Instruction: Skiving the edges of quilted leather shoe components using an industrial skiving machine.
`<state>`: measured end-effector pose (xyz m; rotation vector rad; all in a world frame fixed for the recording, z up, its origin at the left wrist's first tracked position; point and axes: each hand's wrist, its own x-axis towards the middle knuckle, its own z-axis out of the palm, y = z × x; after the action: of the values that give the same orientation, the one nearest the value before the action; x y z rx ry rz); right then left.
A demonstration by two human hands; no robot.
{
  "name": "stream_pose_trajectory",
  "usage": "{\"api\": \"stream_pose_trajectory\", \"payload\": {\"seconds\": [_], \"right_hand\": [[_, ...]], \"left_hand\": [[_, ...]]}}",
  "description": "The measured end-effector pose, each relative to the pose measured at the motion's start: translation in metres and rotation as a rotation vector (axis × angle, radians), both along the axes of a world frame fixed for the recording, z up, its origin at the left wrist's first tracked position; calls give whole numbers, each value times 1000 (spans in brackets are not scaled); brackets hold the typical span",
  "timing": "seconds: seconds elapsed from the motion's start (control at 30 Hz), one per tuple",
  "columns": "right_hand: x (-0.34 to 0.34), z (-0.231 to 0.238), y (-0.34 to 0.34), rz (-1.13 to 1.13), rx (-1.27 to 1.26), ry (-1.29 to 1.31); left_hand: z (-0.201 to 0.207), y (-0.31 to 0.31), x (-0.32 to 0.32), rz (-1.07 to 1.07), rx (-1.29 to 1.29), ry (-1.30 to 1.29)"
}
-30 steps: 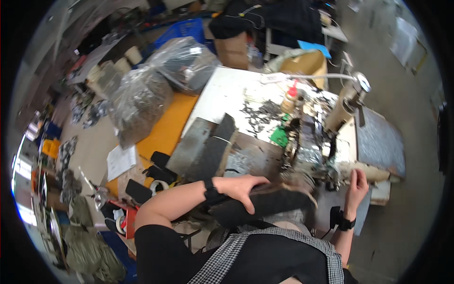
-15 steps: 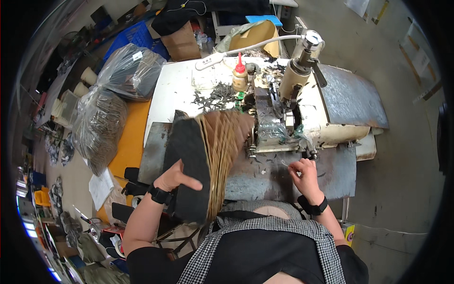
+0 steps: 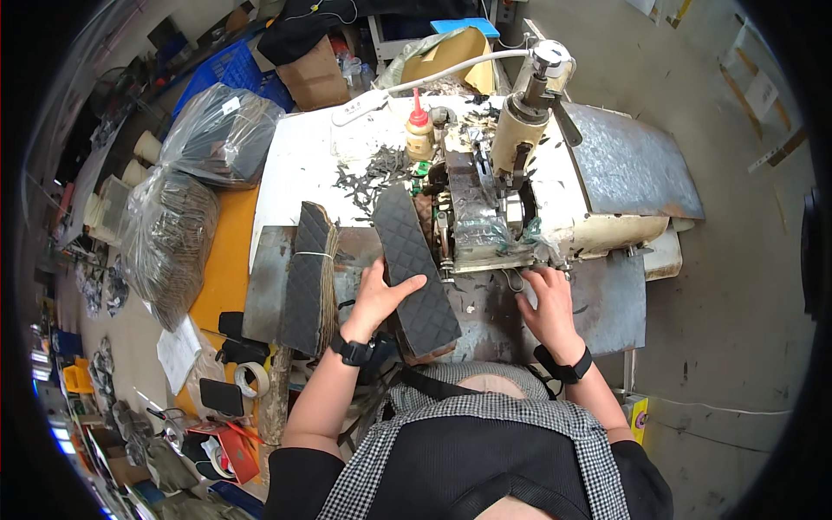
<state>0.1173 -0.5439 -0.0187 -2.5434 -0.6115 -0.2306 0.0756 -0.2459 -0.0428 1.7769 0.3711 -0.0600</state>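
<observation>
My left hand point(image 3: 381, 299) is closed on a stack of black quilted pieces point(image 3: 414, 264), its thumb across the top piece and its other fingers largely hidden at the left edge. The stack stands tilted over the front of the metal plate, beside the machine. Left of it lies another stack of quilted pieces point(image 3: 309, 277), tied round with a pale band point(image 3: 314, 254). My right hand point(image 3: 551, 314) rests on the plate in front of the machine, fingers bent and apart. A thin loop point(image 3: 512, 279), like a rubber band, lies at its fingertips; whether they touch it I cannot tell.
A machine with an upright cylindrical head point(image 3: 520, 130) stands just beyond my hands. Black scraps point(image 3: 377, 173) and a red-tipped bottle point(image 3: 419, 134) lie and stand behind. Plastic-bagged stacks point(image 3: 169, 234) and a tape roll point(image 3: 251, 379) are at left.
The stack in my left hand has moved right and turned its quilted face up, uncovering the tied stack. My right hand has come down onto the plate, its fingers spreading from a pinch.
</observation>
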Motion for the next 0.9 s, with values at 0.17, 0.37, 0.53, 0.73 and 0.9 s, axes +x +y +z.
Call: {"api": "stream_pose_trajectory", "payload": {"seconds": [0.17,0.37,0.53,0.73,0.9], "right_hand": [[2,26,23,213,135,73],[1,52,68,478,222,264],[-6,52,94,560,193,370],[-8,56,102,502,76,405],[-10,54,101,438,66,424]], "left_hand": [[30,-16,-3,125,617,-185],[37,-22,-5,147,563,-181],[38,-24,-4,167,398,-268],[36,-28,0,116,39,-221],[52,-40,-2,81,-7,-240]]}}
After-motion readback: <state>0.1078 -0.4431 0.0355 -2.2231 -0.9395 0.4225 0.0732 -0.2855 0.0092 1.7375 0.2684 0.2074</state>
